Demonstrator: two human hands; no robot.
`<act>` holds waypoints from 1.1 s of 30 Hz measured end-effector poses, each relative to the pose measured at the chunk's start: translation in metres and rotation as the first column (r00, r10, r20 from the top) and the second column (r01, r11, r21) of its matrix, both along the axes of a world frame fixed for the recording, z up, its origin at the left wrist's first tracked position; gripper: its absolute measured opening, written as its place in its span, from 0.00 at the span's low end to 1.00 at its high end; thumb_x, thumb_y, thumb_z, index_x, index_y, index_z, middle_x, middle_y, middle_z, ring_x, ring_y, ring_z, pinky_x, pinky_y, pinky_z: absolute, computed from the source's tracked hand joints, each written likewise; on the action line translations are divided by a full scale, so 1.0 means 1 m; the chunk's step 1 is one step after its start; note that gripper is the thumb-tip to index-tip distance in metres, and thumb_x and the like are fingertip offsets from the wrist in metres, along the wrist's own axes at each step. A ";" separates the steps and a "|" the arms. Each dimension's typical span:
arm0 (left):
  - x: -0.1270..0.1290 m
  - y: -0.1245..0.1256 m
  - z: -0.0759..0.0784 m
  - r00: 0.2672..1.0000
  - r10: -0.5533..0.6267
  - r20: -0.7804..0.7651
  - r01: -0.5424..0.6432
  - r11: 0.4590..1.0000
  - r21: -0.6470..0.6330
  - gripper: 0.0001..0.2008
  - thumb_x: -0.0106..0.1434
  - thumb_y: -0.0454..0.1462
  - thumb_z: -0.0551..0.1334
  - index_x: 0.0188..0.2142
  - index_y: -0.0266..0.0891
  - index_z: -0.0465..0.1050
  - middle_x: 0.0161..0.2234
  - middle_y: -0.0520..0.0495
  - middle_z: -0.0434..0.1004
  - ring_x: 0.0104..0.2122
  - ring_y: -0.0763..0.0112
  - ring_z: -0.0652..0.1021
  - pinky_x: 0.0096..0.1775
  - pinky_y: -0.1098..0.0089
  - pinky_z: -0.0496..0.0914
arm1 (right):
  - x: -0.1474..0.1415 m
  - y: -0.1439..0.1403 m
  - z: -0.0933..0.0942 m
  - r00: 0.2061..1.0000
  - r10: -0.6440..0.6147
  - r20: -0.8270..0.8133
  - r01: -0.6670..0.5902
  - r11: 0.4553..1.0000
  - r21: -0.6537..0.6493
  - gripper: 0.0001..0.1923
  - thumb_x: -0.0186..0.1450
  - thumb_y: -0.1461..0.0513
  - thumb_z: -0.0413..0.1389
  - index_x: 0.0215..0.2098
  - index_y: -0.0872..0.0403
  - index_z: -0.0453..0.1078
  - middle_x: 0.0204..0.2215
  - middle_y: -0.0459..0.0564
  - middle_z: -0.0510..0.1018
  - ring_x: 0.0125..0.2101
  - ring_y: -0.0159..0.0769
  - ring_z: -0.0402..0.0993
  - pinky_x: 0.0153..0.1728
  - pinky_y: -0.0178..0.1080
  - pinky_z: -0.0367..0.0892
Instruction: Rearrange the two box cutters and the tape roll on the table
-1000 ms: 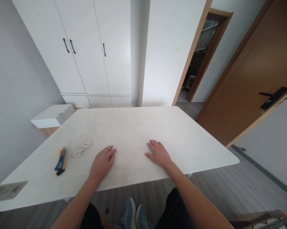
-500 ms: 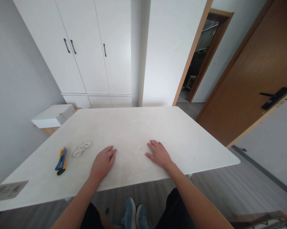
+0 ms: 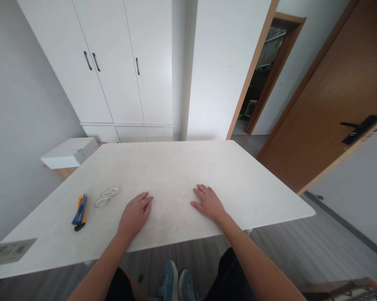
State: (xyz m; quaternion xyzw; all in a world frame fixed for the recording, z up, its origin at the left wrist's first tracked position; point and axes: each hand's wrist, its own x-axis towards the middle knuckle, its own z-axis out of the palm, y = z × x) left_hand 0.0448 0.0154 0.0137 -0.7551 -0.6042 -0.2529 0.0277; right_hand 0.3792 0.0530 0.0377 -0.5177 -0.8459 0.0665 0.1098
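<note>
Left hand (image 3: 134,214) and right hand (image 3: 209,202) lie flat, empty, on worktop (image 3: 175,167); tape rolls (image 3: 106,196), cutter (image 3: 79,211) nearby; sheet (image 3: 9,251) print illegible, cut off.

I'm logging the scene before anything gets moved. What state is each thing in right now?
left hand: flat on the table, palm down, holding nothing
right hand: flat on the table, palm down, holding nothing
tape rolls: lying flat, untouched, left of the left hand
utility knives: lying side by side, untouched
cabinet doors: shut
brown door: open
table: bearing all these
</note>
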 end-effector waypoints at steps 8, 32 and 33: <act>-0.001 0.000 -0.001 1.000 -0.012 0.004 0.012 1.000 0.008 0.20 0.69 0.42 0.51 0.48 0.39 0.79 0.54 0.39 0.77 0.53 0.59 0.76 0.58 0.57 0.68 | -0.001 0.000 0.000 1.000 0.000 0.001 0.000 1.000 -0.007 0.33 0.69 0.44 0.47 0.66 0.53 0.61 0.67 0.58 0.59 0.67 0.46 0.51 0.66 0.51 0.43; 0.006 -0.004 0.007 0.999 0.006 0.054 -0.005 1.000 -0.023 0.17 0.68 0.40 0.53 0.47 0.41 0.79 0.53 0.41 0.77 0.54 0.58 0.75 0.58 0.54 0.68 | -0.043 0.014 0.019 1.000 0.008 -0.003 -0.008 1.000 -0.027 0.21 0.71 0.54 0.48 0.55 0.55 0.71 0.56 0.59 0.73 0.56 0.45 0.68 0.58 0.46 0.59; 0.007 -0.004 0.007 0.999 0.007 0.050 -0.006 1.000 -0.025 0.17 0.68 0.39 0.53 0.47 0.41 0.79 0.53 0.41 0.77 0.54 0.58 0.75 0.58 0.54 0.67 | -0.059 0.017 0.024 0.998 0.060 -0.028 -0.061 0.997 -0.036 0.20 0.71 0.55 0.47 0.54 0.54 0.72 0.54 0.57 0.75 0.55 0.43 0.70 0.57 0.44 0.61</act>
